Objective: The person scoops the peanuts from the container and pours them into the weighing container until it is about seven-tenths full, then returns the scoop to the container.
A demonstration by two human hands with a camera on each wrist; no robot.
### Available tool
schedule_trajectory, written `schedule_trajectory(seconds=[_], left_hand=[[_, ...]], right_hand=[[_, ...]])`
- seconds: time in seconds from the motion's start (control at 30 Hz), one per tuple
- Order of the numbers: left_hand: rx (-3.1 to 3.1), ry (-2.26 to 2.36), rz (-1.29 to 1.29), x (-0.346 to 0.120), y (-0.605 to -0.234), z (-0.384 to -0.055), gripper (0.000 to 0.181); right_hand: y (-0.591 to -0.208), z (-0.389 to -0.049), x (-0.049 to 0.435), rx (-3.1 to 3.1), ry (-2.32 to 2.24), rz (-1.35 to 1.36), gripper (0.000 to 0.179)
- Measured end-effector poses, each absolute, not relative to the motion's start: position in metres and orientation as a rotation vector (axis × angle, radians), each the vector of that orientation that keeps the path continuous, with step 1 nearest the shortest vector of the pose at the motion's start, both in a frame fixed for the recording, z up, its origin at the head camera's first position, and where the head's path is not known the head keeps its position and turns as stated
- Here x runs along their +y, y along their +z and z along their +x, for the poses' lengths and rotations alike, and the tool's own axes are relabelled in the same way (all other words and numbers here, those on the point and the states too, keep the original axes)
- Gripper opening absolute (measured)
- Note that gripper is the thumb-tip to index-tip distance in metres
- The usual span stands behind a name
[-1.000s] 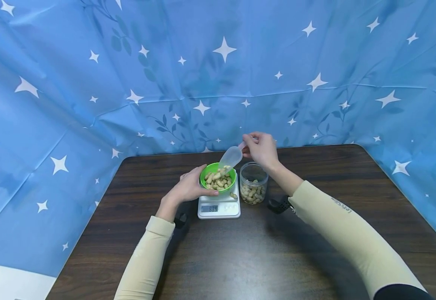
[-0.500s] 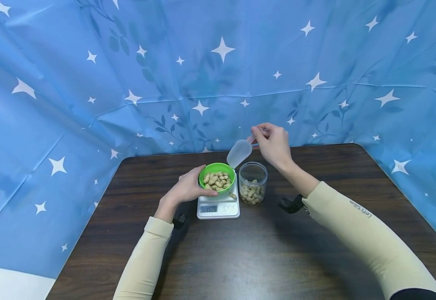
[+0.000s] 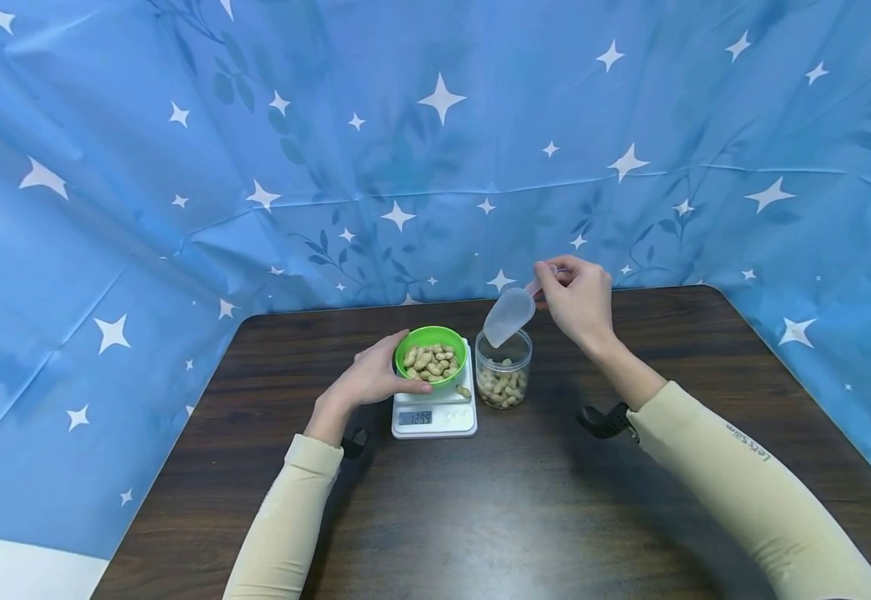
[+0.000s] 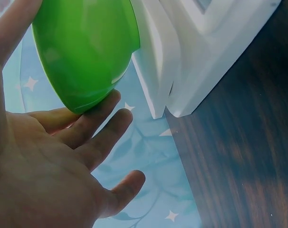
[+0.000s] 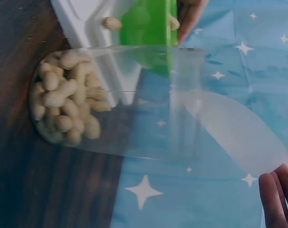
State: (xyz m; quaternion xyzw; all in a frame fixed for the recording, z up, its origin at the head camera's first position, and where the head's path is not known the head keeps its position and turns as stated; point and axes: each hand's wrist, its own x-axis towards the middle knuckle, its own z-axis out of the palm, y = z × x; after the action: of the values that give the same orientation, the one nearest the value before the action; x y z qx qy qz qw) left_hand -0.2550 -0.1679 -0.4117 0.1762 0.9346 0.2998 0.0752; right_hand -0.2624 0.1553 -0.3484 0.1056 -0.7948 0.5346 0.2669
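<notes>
A bright green bowl (image 3: 463,343) of unshelled peanuts (image 3: 429,363) sits on a white kitchen scale (image 3: 446,422). My left hand (image 3: 377,373) holds the bowl from its left side, thumb at the front and fingers around the back; the left wrist view has fingertips touching the green wall (image 4: 87,52). My right hand (image 3: 576,302) pinches the pinkish handle of a translucent scoop (image 3: 508,317). The scoop tips down over the mouth of a clear jar (image 3: 503,367), and no peanuts show in it. Peanuts (image 5: 68,102) fill the jar's lower part in the right wrist view.
One loose peanut (image 3: 463,391) lies on the scale beside the bowl. Digits show on the scale's display (image 3: 415,417). All this stands on a dark wooden table (image 3: 480,517), with a blue star-patterned cloth (image 3: 375,150) hanging close behind its back edge.
My right hand has moved the scoop rightward from above the bowl to above the jar. Peanuts left the scoop for the bowl, and the display digits changed. The left hand stays on the bowl.
</notes>
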Motion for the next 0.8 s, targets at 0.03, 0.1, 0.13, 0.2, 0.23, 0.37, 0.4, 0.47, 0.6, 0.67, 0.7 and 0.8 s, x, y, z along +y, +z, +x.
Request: schedule_trajectory(seconds=[0.03,0.1,0.13,0.2,0.23,0.37,0.4,0.47,0.6,0.67,0.7,0.8], left_hand=[[2.802,0.899,0.528,-0.168,-0.412,-0.255,0.114],[2.803,0.894,0.527,-0.168,-0.411,-0.255,0.113],[2.803,0.893,0.526,-0.168,-0.411,-0.255,0.114],[2.803,0.896,0.525,-0.168,-0.412,-0.256,0.114],[2.804,0.897,0.524,-0.168,-0.412,-0.256,0.114],[2.801,0.912,0.522,-0.169,-0.413,-0.257,0.114],[2.8,0.914,0.523,-0.169,-0.413,-0.257,0.114],[2.799,0.916,0.526,-0.169,-0.413,-0.257,0.114],[2.794,0.922,0.526,-0.168,-0.412,-0.256,0.113],[2.793,0.922,0.521,-0.168,-0.412,-0.255,0.112],[2.792,0.921,0.519,-0.167,-0.412,-0.255,0.112],[2.795,0.924,0.516,-0.168,-0.415,-0.254,0.112]], right_hand=[[-0.351,-0.262,0.155,-2.161,1.438,0.282,0.027],[-0.359,-0.262,0.155,-2.2,1.428,0.273,0.027],[-0.362,-0.262,0.154,-2.219,1.428,0.266,0.027],[-0.368,-0.261,0.151,-2.255,1.43,0.251,0.027],[-0.371,-0.261,0.15,-2.272,1.428,0.241,0.027],[-0.382,-0.262,0.145,-2.314,1.415,0.19,0.027],[-0.384,-0.262,0.144,-2.319,1.403,0.173,0.027],[-0.389,-0.263,0.143,-2.323,1.386,0.134,0.027],[-0.4,-0.263,0.143,-2.33,1.356,0.079,0.028],[-0.405,-0.263,0.144,-2.338,1.366,0.07,0.028],[-0.408,-0.263,0.145,-2.344,1.373,0.069,0.028],[-0.413,-0.261,0.148,-2.38,1.382,0.079,0.031]])
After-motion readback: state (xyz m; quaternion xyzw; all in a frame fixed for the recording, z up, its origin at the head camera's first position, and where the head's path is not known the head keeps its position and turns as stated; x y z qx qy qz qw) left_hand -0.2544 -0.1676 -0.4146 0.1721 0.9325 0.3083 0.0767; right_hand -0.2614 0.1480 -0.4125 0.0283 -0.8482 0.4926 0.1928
